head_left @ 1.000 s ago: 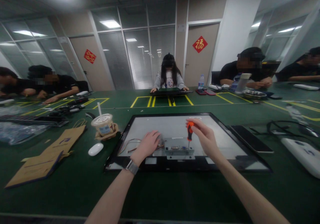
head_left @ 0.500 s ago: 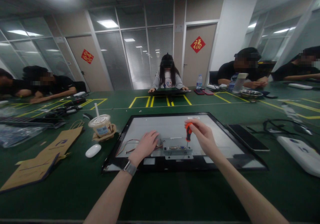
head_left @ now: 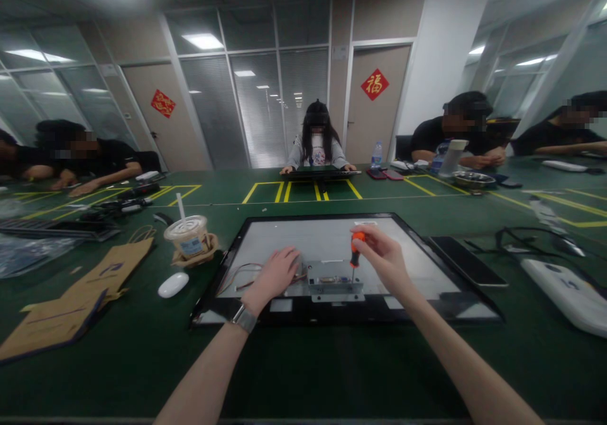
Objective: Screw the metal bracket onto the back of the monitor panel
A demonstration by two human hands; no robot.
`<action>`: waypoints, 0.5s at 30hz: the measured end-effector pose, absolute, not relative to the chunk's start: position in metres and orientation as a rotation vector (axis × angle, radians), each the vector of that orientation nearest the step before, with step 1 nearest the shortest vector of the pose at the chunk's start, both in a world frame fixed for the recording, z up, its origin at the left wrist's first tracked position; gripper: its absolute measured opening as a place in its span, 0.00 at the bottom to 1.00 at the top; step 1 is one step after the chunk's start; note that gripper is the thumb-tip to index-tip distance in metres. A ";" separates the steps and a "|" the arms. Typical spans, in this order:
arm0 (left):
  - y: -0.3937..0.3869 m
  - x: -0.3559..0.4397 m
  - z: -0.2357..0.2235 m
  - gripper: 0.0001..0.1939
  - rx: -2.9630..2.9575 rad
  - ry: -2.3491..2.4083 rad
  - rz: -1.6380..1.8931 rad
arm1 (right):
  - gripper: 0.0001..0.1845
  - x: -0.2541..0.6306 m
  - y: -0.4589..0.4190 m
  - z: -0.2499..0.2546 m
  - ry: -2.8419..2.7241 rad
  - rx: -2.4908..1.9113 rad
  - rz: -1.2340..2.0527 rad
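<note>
My right hand (head_left: pixel 386 257) grips the orange-and-black handle of a screwdriver (head_left: pixel 356 248), which stands nearly upright. Its tip reaches down to the right part of a metal bracket (head_left: pixel 336 291) that carries connector ports. The bracket lies near the front edge of a black-framed display panel (head_left: pixel 284 235), whose pale back faces up. Left of the bracket, my left hand (head_left: pixel 279 270) rests with fingers stretched out flat, at the bracket's left side. Thin coloured wires (head_left: pixel 239 274) run out beside it over the panel. What lies under the left fingertips is hidden.
Left of the panel are a drink cup (head_left: pixel 188 235) with a straw, a white mouse (head_left: pixel 173 284) and a paper bag (head_left: pixel 114 270). On the right lie a black phone (head_left: pixel 467 260) and a white device (head_left: pixel 564 292). Several people sit around the green table (head_left: pixel 294 374).
The screwdriver handle now stands more upright, its orange side turned more to view. The whole view has shifted slightly; my left hand keeps its place on the panel.
</note>
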State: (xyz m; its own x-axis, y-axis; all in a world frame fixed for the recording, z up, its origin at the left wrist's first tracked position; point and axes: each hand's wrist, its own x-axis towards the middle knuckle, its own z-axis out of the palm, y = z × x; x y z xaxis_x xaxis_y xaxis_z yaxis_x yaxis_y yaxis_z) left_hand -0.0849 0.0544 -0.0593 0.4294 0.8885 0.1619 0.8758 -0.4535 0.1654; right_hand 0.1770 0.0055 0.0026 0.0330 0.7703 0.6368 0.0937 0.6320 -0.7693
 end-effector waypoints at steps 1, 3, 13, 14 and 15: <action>0.054 -0.085 -0.059 0.21 2.605 1.614 0.343 | 0.09 0.177 0.006 0.003 -1.467 -0.766 0.597; 0.055 -0.085 -0.059 0.21 2.602 1.609 0.332 | 0.10 0.178 0.006 0.002 -1.461 -0.764 0.593; 0.055 -0.085 -0.060 0.21 2.594 1.599 0.361 | 0.10 0.177 0.004 0.005 -1.459 -0.762 0.625; 0.055 -0.085 -0.060 0.21 2.593 1.601 0.357 | 0.10 0.177 0.004 0.005 -1.463 -0.758 0.598; 0.056 -0.085 -0.060 0.21 2.593 1.600 0.352 | 0.10 0.177 0.004 0.006 -1.466 -0.752 0.578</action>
State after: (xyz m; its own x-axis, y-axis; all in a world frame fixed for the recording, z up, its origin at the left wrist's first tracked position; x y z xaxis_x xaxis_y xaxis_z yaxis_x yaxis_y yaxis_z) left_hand -0.0854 0.0555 -0.0601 0.4305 0.8893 0.1546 0.8722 -0.4539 0.1825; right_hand 0.1773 0.0039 0.0060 0.0433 0.7504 0.6596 0.0984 0.6538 -0.7503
